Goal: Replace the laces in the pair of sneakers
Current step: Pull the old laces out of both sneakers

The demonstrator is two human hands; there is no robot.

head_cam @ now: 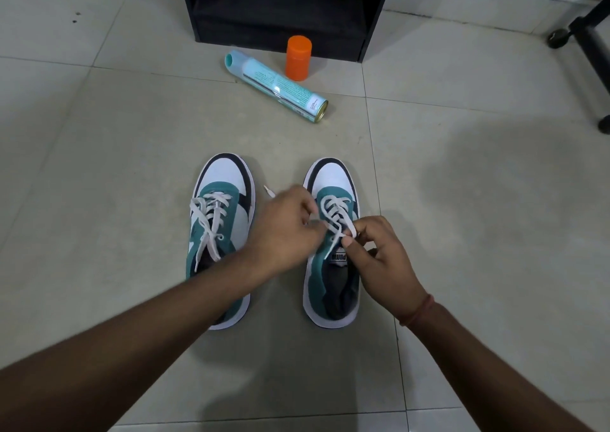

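Two teal, white and navy sneakers stand side by side on the floor, toes pointing away. The left sneaker (219, 233) is laced with a loose white lace (209, 223). Both hands are over the right sneaker (333, 266). My right hand (379, 260) pinches a strand of its white lace (335, 215) near the tongue. My left hand (285, 230) grips the other lace end, whose tip (269, 191) sticks out past the knuckles.
A light blue spray can (277, 86) lies on its side on the tiled floor beyond the shoes. An orange container (298, 57) stands behind it, before a black cabinet (284, 12). Black furniture legs (591, 48) are at the far right.
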